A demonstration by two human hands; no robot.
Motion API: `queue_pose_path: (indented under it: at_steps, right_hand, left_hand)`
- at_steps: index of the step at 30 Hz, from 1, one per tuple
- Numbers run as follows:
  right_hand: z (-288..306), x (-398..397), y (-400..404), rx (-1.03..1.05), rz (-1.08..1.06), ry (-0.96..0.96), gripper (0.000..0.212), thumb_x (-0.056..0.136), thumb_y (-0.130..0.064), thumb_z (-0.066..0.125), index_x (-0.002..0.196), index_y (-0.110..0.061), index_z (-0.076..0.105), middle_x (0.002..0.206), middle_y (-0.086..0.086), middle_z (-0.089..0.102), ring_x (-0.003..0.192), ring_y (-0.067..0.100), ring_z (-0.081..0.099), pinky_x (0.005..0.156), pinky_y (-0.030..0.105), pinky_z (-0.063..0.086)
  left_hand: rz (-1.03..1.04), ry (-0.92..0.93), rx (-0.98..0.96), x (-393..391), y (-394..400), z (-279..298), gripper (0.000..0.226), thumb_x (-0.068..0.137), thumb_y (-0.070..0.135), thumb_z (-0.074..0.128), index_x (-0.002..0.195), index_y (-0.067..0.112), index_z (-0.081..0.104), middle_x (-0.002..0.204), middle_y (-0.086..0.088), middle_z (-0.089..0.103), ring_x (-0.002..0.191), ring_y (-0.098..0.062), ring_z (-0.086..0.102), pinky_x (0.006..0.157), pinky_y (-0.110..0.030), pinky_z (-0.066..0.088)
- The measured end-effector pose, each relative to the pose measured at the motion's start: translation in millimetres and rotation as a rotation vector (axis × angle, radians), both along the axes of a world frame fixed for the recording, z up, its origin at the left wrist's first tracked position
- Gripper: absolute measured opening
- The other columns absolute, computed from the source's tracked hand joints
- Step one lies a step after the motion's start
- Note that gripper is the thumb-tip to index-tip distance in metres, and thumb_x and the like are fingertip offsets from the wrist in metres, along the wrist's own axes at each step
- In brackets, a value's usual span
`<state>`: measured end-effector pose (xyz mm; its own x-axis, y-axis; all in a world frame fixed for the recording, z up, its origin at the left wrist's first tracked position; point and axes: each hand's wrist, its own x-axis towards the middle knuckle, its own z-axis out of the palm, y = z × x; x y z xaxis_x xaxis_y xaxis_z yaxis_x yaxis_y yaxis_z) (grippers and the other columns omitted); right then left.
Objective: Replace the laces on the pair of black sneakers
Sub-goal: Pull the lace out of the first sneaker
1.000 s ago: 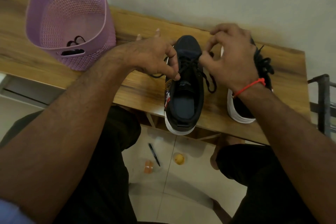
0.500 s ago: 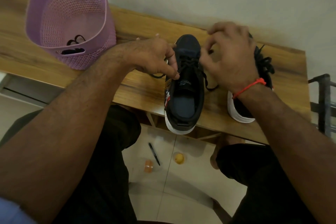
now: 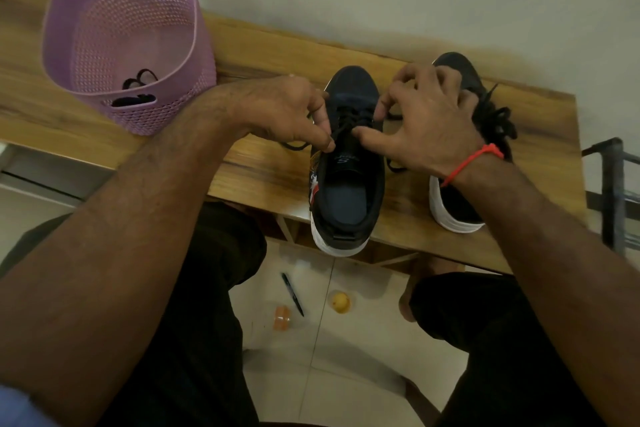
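Below, at the bottom of the frame, the person's dark-trousered legs frame a tiled floor (image 3: 346, 374), on which lie a black pen (image 3: 292, 294), a small orange object (image 3: 283, 318) and a yellow round object (image 3: 340, 302). Above these, the near edge of the wooden counter (image 3: 263, 180) carries the centre sneaker (image 3: 346, 191), its white heel overhanging that edge, toe pointing toward the wall. The left hand (image 3: 280, 111) has its fingers curled, pinching a black lace (image 3: 341, 130) at the shoe's left eyelets; a loose end trails left on the counter. The right hand (image 3: 426, 118), with a red thread band (image 3: 472, 161) at the wrist, has its fingers bent over the laces, thumb and forefinger at the right eyelets; whether they actually grip the lace cannot be told. At centre right, the second sneaker (image 3: 453, 208) stands just beside the first, partly covered by the right forearm, its laces bunched loosely. At upper left, a purple perforated basket (image 3: 86, 28) rests on the counter with dark laces (image 3: 138, 80) inside.
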<state>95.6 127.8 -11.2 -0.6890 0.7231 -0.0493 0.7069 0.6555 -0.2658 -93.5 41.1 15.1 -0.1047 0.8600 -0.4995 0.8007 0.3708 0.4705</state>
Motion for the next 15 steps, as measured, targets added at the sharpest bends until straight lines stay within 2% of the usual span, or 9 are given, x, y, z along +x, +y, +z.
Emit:
queue_pose_path:
  at_steps: [3,6,8,10,11,13,15]
  right_hand:
    - [11.0,4.7,7.3,-0.030,-0.039,-0.036,0.024,0.079,-0.056,0.065,0.084,-0.032,0.067,0.136,-0.006,0.043,0.136,0.030,0.023,0.105,0.056,0.023]
    - [14.6,4.7,11.3,-0.136,-0.047,-0.003,0.014,0.082,-0.046,0.070,0.079,-0.032,0.069,0.130,-0.015,0.048,0.135,0.026,0.025,0.097,0.047,0.023]
    - [12.5,2.6,11.5,-0.203,-0.055,0.045,0.013,0.082,-0.042,0.073,0.075,-0.031,0.070,0.117,-0.019,0.051,0.133,0.024,0.030,0.096,0.042,0.023]
    - [10.3,1.1,12.1,-0.270,-0.093,0.120,0.019,0.077,-0.043,0.076,0.063,-0.031,0.069,0.098,-0.025,0.055,0.128,0.025,0.042,0.103,0.051,0.035]
    - [10.5,0.8,11.7,-0.303,-0.122,0.144,0.022,0.071,-0.048,0.075,0.059,-0.031,0.069,0.092,-0.024,0.058,0.124,0.027,0.048,0.101,0.057,0.040]
    - [9.9,-1.0,10.3,-0.359,-0.170,0.158,0.028,0.052,-0.063,0.064,0.060,-0.037,0.071,0.084,-0.017,0.065,0.118,0.030,0.054,0.098,0.061,0.044]
    - [7.2,-3.3,9.0,-0.417,-0.190,0.187,0.036,0.040,-0.068,0.052,0.063,-0.046,0.070,0.078,-0.011,0.067,0.115,0.034,0.057,0.096,0.063,0.045]
  left_hand:
    - [0.025,0.013,-0.024,-3.6,3.0,-5.9,0.012,0.086,0.027,0.077,0.085,0.024,0.066,0.147,0.000,0.054,0.134,-0.021,0.050,0.100,-0.036,0.040]
    - [0.020,0.029,-0.036,-3.5,4.2,-9.7,0.013,0.086,0.028,0.075,0.083,0.025,0.063,0.137,-0.002,0.063,0.123,-0.022,0.059,0.103,-0.042,0.048]
    - [0.020,0.040,-0.011,-1.8,4.8,-11.2,0.014,0.085,0.030,0.076,0.085,0.027,0.062,0.127,0.001,0.065,0.116,-0.021,0.061,0.098,-0.044,0.051]
    - [0.025,0.030,0.099,3.4,5.0,-11.3,0.023,0.082,0.036,0.079,0.095,0.033,0.061,0.126,0.007,0.059,0.119,-0.018,0.056,0.100,-0.045,0.049]
    - [0.009,0.052,0.187,7.3,5.3,-12.9,0.028,0.081,0.042,0.080,0.101,0.037,0.060,0.131,0.009,0.054,0.126,-0.018,0.051,0.104,-0.048,0.045]
    - [-0.038,0.178,0.335,18.1,6.3,-17.0,0.034,0.078,0.055,0.078,0.106,0.044,0.065,0.154,0.008,0.041,0.144,-0.022,0.035,0.112,-0.061,0.031]
    - [-0.065,0.325,0.416,30.3,6.4,-21.3,0.033,0.080,0.059,0.075,0.107,0.042,0.069,0.164,0.010,0.027,0.152,-0.023,0.020,0.113,-0.065,0.020]
